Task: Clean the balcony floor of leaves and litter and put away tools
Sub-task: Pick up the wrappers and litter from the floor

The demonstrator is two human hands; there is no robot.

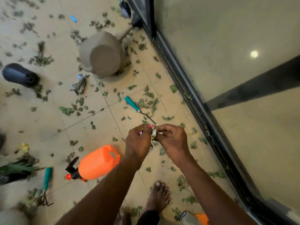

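At the far left a black pot (19, 74) is lying on its side, and a teal-handled fork (47, 177) is resting prongs-down in debris; the person's bare foot (158, 197) is likely risking a jab if it steps that way. Next, an orange sprayer (97, 161) is lying toppled near the foot, probably a trip hazard. Leaves (66, 110) are covering the tiles around a silver wrapper (79, 85). Mid-frame, the left hand (138, 142) and right hand (172, 140) are both pinching crumpled wrappers (153, 132) between curled fingers, above the floor. The small bundle is probably liable to shed scraps. At the right, leaves are lining the door track (194, 98), where they could jam.
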